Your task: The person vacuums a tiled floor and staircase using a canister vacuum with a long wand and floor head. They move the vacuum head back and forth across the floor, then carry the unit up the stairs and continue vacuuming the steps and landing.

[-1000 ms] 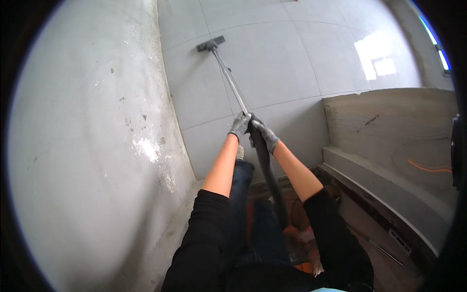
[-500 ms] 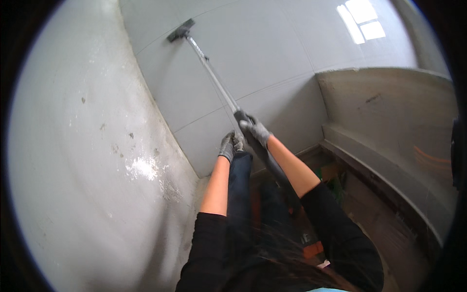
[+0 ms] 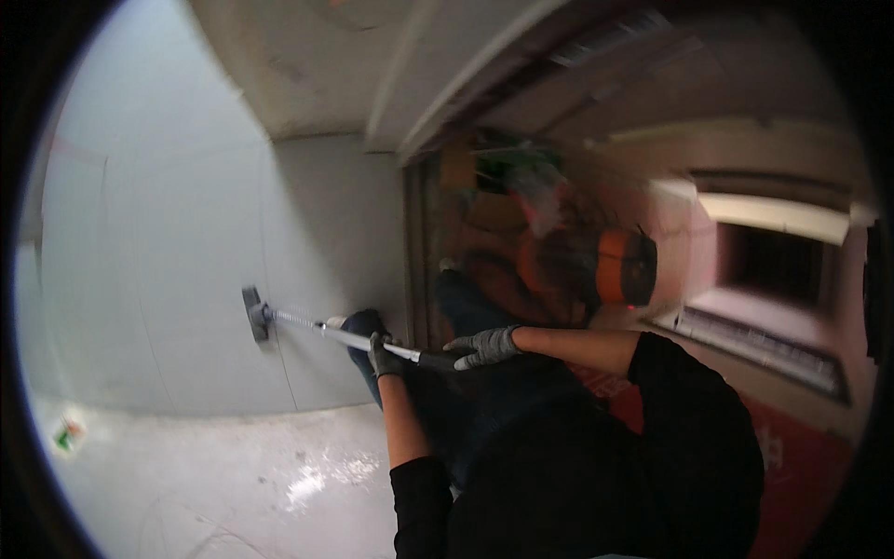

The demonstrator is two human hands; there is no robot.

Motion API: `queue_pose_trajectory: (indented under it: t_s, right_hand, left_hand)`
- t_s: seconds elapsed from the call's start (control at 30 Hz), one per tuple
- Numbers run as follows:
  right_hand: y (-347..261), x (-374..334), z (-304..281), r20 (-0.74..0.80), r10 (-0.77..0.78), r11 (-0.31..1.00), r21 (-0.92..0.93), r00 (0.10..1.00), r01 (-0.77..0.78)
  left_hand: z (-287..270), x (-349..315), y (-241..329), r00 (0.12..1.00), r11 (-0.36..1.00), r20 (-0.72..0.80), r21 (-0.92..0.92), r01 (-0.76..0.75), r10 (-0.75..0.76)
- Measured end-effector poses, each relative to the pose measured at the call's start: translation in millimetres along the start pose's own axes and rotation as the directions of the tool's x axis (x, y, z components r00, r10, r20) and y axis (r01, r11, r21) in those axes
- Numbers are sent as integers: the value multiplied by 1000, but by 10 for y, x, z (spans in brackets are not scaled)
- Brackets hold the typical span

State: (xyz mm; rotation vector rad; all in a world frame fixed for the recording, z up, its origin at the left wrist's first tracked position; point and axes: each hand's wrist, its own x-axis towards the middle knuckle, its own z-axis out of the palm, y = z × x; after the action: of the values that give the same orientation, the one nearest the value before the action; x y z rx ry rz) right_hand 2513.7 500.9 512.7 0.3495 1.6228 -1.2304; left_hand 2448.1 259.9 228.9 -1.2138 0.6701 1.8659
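A vacuum cleaner wand point(image 3: 358, 338) runs from my hands leftward, with its dark flat floor head point(image 3: 255, 313) on the grey tiled floor. My left hand point(image 3: 383, 357), in a grey glove, is closed round the silver tube. Further up, my right hand point(image 3: 486, 348), gloved as well, grips the dark handle; part of that grip is hidden. Beyond my legs stands an orange and black vacuum cleaner point(image 3: 622, 267), blurred. The handle's far end is lost against my dark clothes.
A pale, stained wall point(image 3: 251, 475) borders the floor on the near side. A grey wall point(image 3: 307, 65) with a ledge rises at the far side. Past the door sill point(image 3: 421, 242) lie a clear plastic bag point(image 3: 542, 197) and a red mat point(image 3: 792, 456).
My view has swung to the right, bringing the vacuum cleaner and doorway into sight. The floor head now lies nearer to me, and my left hand holds the silver tube.
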Motion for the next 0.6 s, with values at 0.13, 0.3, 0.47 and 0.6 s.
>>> queue_pose_trajectory:
  t_s: [0.13, 0.3, 0.47, 0.6]
  right_hand:
    - [1429, -865, -214, -376, -58, 990, 94, 925, 101]
    - [3927, -1670, -232, -775, 624, 775, 596, 105, -211]
    - [5736, -2254, -166, -555, 655, 569, 809, -512, -149]
    - [6396, -2442, -229, -459, 660, 445, 877, -594, -184]
  left_hand:
    - [220, -154, -272, 934, 977, 289, 86, 194, -211]
    - [724, -557, -77, 982, 851, -188, 512, 116, -21]
    - [1040, -983, 78, 985, 747, -146, 644, 163, -89]
    - [1249, -1207, -20, 968, 791, -248, 583, 185, -43]
